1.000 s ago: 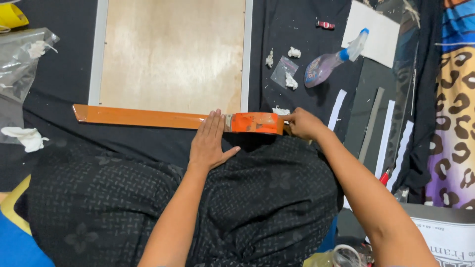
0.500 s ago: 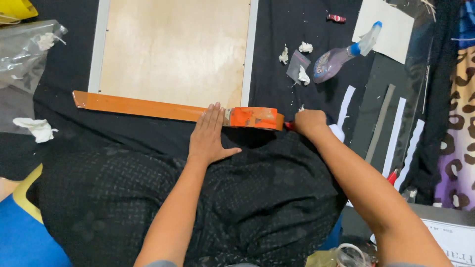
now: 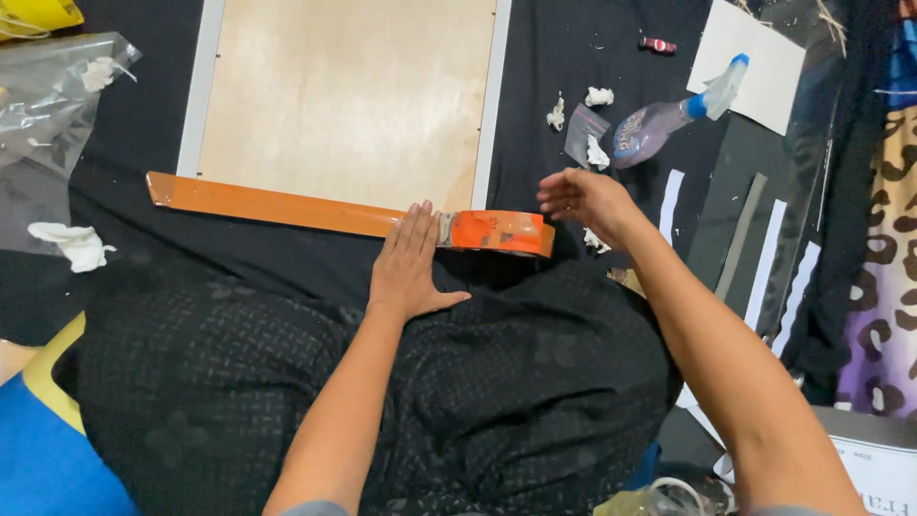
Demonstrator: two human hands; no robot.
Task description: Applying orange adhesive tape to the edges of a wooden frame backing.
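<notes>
Two bare hands are at work over a black cloth [image 3: 287, 253] that covers the work surface. Left hand [image 3: 409, 268]: laid flat, palm down, fingers extended and together, pressing on the near end of a long strip of orange-brown tape [image 3: 277, 205] that runs along the lower edge of a light wooden board [image 3: 349, 96] with a white frame. The hand grips nothing. Tape roll [image 3: 499, 232]: orange, lying on its side on the cloth, just beside the left fingertips and joined to the strip. Right hand [image 3: 585, 199]: raised just above and to the right of the roll, fingers loosely curled and spread, not closed on anything; whether a fingertip touches the roll cannot be confirmed from this angle. Beyond the right hand lie crumpled white paper scraps [image 3: 598, 96], a spray bottle [image 3: 669, 119] with a blue nozzle on its side, and a white sheet [image 3: 755, 67]. At far left sit a clear plastic bag [image 3: 48, 105] and a crumpled white tissue [image 3: 74, 244].
</notes>
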